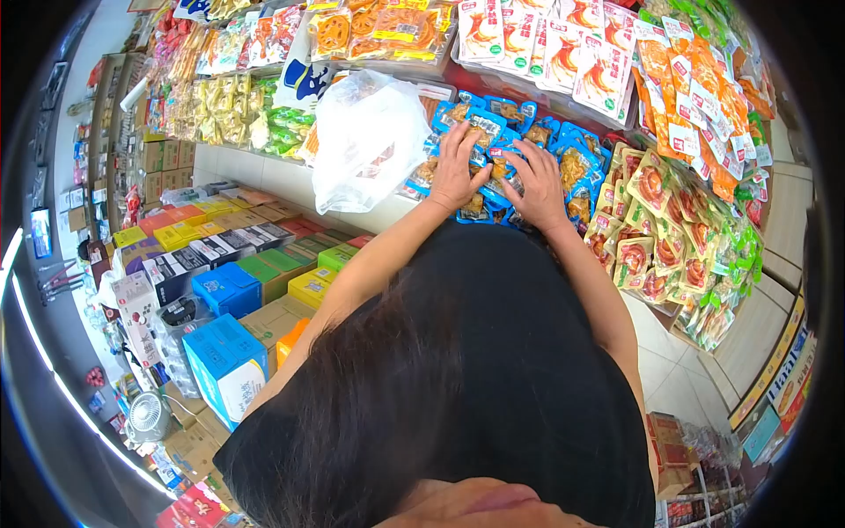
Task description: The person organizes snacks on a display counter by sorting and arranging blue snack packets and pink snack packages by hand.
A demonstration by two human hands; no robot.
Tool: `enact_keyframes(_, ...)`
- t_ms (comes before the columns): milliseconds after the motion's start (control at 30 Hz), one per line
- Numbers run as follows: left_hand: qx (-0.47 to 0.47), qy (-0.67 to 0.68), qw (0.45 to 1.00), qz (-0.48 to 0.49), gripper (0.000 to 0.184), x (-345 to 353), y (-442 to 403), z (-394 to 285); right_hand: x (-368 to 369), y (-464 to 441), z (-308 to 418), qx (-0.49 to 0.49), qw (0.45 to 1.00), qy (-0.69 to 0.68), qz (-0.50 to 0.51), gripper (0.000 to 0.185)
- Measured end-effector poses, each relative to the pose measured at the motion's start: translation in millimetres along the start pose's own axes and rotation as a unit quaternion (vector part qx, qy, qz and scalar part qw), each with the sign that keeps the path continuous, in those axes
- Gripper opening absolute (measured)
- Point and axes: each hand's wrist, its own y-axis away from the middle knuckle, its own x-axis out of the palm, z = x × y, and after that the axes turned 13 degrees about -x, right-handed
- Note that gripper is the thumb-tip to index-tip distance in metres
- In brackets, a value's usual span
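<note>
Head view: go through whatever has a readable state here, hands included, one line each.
Left hand: palm down, fingers spread, on the blue packets.
Right hand: palm down, fingers spread, on the same pile.
Blue packets: piled loosely, overlapping.
White plastic bag: crumpled; its contents cannot be made out.
Orange packets: heaped, overlapping.
Blue cartons: tops look closed.
Fan: upright; running or off, cannot tell.

head camera | faces forward and down | black shirt (528,352) close below
</note>
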Motion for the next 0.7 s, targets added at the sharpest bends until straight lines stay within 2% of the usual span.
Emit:
enact_keyframes(167, -0.038, -0.04, 0.998, -0.029, 0.058, -6, -4, -18, -3, -1, -1, -0.002, 1.0, -0.002, 0.0, 0.046)
enact_keyframes(267, -0.051, -0.018, 0.998, -0.02, 0.052, -8, -5, -24, -2, 1, 1, 0.002, 1.0, -0.001, 0.002, 0.046)
enact_keyframes(500, -0.034, -0.024, 0.999, 0.007, 0.046, -18, -15, -26, -1, 0, 0, 0.005, 1.0, -0.001, 0.006, 0.046)
enact_keyframes(700, 0.003, -0.087, 0.996, 0.019, 0.047, -26, -26, -24, 0, 1, -1, 0.002, 1.0, 0.001, 0.005, 0.045)
